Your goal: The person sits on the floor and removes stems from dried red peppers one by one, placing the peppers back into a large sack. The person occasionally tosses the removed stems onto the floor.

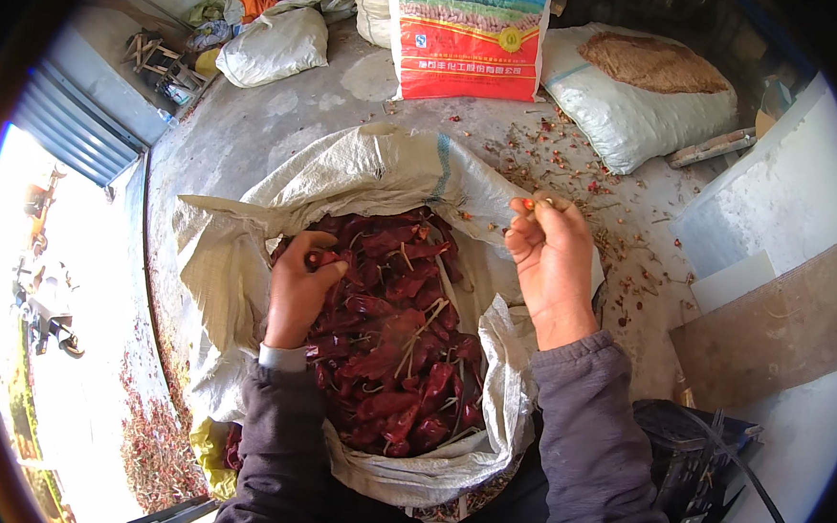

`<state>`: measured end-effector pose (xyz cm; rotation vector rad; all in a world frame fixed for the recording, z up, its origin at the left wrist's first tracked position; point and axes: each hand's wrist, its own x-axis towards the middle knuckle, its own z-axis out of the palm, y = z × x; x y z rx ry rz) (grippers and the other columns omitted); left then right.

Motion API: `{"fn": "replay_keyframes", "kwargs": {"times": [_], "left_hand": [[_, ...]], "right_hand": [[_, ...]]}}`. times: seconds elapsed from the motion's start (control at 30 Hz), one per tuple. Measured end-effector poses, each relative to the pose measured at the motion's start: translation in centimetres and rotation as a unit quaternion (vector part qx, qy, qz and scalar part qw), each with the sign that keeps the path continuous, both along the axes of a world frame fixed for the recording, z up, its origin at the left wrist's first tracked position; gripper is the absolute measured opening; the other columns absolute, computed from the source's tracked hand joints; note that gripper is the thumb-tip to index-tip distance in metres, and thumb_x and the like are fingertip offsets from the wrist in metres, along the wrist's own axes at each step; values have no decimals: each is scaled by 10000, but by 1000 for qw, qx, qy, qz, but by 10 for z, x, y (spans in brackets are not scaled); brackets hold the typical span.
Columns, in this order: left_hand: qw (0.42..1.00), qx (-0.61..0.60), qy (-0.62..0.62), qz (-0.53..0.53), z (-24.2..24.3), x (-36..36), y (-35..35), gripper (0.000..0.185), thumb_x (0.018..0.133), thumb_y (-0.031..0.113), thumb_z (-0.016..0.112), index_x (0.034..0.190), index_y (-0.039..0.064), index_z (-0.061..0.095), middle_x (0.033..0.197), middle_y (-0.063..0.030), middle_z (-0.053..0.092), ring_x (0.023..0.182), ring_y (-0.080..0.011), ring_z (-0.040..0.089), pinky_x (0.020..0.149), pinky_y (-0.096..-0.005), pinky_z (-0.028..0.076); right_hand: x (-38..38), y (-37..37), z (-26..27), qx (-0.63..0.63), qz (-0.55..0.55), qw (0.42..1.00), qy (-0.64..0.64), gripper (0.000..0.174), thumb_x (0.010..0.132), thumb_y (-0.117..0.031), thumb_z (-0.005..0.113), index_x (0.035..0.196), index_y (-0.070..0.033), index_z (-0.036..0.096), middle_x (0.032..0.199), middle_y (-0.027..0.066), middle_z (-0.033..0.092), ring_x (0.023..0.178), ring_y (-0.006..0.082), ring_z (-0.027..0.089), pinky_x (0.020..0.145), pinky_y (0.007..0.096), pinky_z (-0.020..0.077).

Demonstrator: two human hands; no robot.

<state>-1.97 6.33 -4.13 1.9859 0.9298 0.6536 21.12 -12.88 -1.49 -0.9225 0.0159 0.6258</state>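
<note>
A white woven sack (395,166) with rolled-down sides stands before me, filled with dried red chilli peppers (385,331), many with pale stems. Over the left part of the pile, my left hand (298,283) pinches a dried red chilli (327,258) between thumb and fingers; the palm hides part of it. Raised above the sack's right rim, my right hand (551,262) has its thumb and fingertips closed on a small chilli stem piece (531,204) with a red-orange end.
Chilli stems and scraps (626,267) litter the concrete floor at right. A printed red and blue bag (468,41) stands ahead, beside a full white sack (628,123). Another white sack (277,48) lies at upper left. A black plastic crate (695,437) sits by my right arm.
</note>
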Motion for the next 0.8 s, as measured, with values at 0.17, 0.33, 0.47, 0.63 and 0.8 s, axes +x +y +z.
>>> {"fn": "replay_keyframes", "kwargs": {"times": [0.17, 0.33, 0.47, 0.63, 0.8], "left_hand": [[946, 159, 277, 52, -27, 20, 4, 479, 753, 314, 844, 1099, 5, 725, 992, -237, 731, 960, -394, 709, 802, -473, 542], [964, 114, 239, 30, -22, 14, 8, 369, 772, 215, 827, 1068, 26, 715, 878, -176, 720, 827, -365, 694, 740, -453, 534], [996, 21, 79, 43, -5, 3, -5, 276, 808, 114, 794, 1051, 24, 700, 793, -74, 658, 716, -190, 607, 669, -340, 494], [994, -104, -39, -24, 11, 14, -35, 225, 842, 16, 754, 1058, -2, 695, 817, 6, 640, 737, -53, 541, 640, -236, 449], [992, 34, -12, -122, 18, 21, -57, 356, 788, -31, 730, 1133, 0, 650, 902, -125, 723, 783, -169, 674, 734, -311, 547]], "right_hand": [[9, -13, -6, 12, 35, 999, -1, 158, 1046, -195, 576, 1070, -40, 598, 947, 82, 664, 697, 105, 638, 587, 261, 579], [0, -10, -3, 9, 121, 993, -1, 215, 1056, -243, 586, 1074, -29, 594, 968, 95, 677, 781, 144, 681, 662, 285, 611], [-21, 5, -3, -67, 236, 967, -69, 193, 1050, -190, 568, 1116, -10, 594, 1017, 117, 685, 834, 161, 694, 715, 292, 622], [-58, 18, -11, -171, 366, 887, -224, 317, 1012, -300, 675, 1056, 12, 642, 829, 30, 635, 654, 89, 611, 569, 261, 552], [-74, 22, -16, -242, 259, 798, -487, 434, 954, -402, 699, 943, 30, 652, 752, 233, 683, 715, 427, 676, 654, 489, 519]]}}
